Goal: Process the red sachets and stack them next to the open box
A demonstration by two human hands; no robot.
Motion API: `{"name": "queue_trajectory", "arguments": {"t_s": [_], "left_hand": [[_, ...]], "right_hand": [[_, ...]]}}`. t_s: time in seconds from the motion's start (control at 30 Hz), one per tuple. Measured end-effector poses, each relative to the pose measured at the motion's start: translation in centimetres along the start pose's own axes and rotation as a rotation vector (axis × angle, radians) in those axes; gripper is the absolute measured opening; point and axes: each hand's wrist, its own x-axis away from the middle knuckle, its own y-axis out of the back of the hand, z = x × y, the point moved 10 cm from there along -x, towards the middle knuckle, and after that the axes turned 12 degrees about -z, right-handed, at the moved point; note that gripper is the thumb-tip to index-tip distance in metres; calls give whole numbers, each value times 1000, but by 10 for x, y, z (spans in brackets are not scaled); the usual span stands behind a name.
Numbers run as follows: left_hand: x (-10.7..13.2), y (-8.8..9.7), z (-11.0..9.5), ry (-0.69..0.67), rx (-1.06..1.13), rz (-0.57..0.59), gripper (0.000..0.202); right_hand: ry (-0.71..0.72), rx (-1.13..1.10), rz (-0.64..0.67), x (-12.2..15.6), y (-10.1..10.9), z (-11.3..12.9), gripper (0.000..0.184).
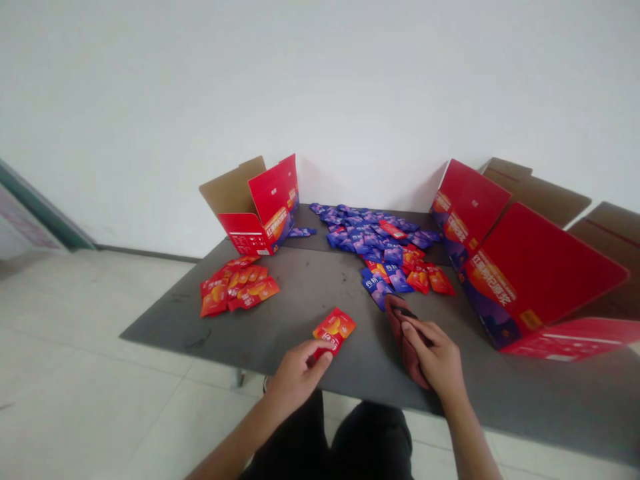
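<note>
My left hand has its thumb and forefinger closed on the lower end of a red and orange sachet near the table's front edge. My right hand pinches the side of a flat, brownish-red, pouch-like thing; a dark strip shows by the fingertips, and its exact kind is unclear. Just beyond it lie purple sachets and red sachets. A separate pile of red and orange sachets rests at the left of the table.
Purple sachets form a large heap by the wall, with a few red ones among them. An open red carton stands at the back left. Larger open red cartons occupy the right side of the grey table.
</note>
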Motion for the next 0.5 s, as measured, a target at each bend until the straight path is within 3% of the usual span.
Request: {"name": "queue_trajectory", "arguments": {"t_s": [0.07,0.17,0.23,0.37,0.5], "left_hand": [[14,0,-13,-172,-228,39,34],[35,-4,-20,-355,-525,164,55],[45,-4,-26,-463,-657,182,61],[57,-1,-45,-654,-754,15,47],[75,-15,-49,-788,-662,-76,35]], "right_hand": [[2,6,-4,0,0,1,36],[7,14,-8,0,0,4,36],[17,17,-11,1,0,6,36],[44,48,-13,2,-1,8,35],[84,90,16,1,-3,16,31]]}}
